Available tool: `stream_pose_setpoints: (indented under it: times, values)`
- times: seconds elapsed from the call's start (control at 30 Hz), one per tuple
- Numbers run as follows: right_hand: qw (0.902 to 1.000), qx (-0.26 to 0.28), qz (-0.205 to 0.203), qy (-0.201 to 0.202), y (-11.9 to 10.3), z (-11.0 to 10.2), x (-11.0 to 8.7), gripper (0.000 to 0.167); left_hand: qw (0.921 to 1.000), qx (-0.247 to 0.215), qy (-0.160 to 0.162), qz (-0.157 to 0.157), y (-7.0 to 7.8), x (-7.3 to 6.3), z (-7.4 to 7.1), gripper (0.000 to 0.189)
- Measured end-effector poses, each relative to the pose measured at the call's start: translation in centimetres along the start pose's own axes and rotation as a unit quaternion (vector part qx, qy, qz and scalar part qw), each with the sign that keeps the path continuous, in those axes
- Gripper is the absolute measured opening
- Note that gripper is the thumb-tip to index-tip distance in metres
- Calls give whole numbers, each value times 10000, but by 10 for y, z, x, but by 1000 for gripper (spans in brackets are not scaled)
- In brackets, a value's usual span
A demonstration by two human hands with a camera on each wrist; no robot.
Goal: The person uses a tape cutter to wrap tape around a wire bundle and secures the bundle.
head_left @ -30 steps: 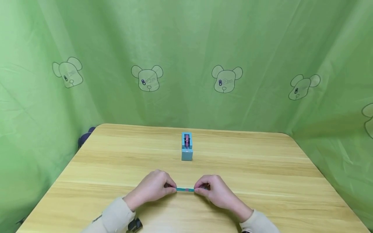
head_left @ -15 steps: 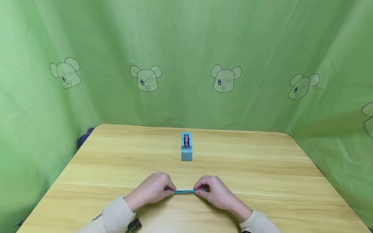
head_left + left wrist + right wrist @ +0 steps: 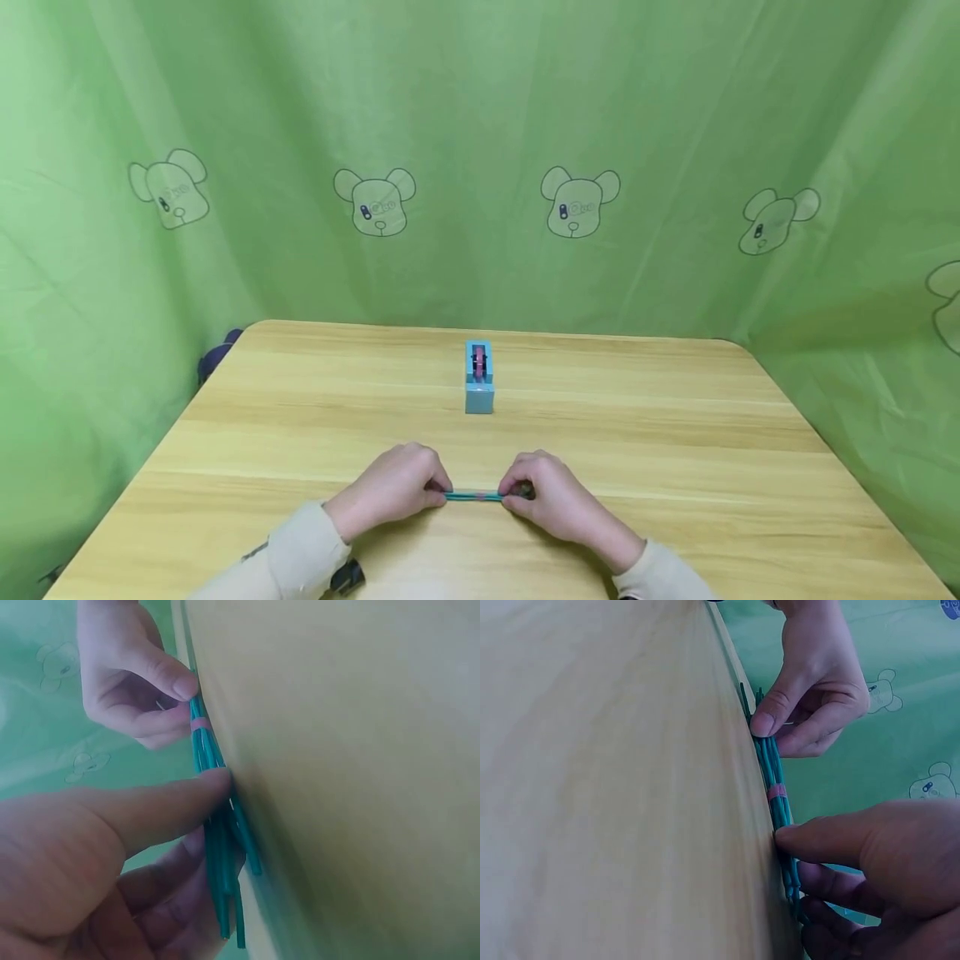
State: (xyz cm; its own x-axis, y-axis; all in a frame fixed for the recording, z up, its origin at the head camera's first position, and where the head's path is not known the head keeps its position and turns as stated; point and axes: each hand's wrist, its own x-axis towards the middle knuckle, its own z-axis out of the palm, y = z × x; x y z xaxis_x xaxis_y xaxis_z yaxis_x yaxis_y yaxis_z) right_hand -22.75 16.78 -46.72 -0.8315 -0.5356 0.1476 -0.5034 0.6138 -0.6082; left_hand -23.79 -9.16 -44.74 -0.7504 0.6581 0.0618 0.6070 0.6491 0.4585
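A bundle of thin teal rods lies crosswise between my two hands, low over the table. Around its middle runs a narrow band of pink tape. My left hand pinches one end between thumb and fingers; several loose rod ends stick out past that grip in the left wrist view. The other end is pinched by my right hand, whose fingers partly hide it. Beyond the hands stands a light blue tape dispenser with a pink roll of tape in it.
The wooden table has rounded far corners. A green curtain printed with bear heads hangs around its back and sides. Something dark purple shows beyond the table's left edge.
Both hands still pinch the bundle. The left hand has shifted slightly left and toward me, so a bit more of the bundle shows between the hands. The dispenser stays put.
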Motion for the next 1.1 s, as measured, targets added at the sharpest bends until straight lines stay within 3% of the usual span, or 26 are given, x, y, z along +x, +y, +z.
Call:
stream_pose_setpoints:
  times: [0.53,1.1]
  values:
    - [9984,396,189,-359,2,-4,2,9,10000,75,-34,15,1,-1,-1,6]
    - [9979,613,64,-210,-2,-10,2,6,9996,98,246,115,3,-4,-5,5]
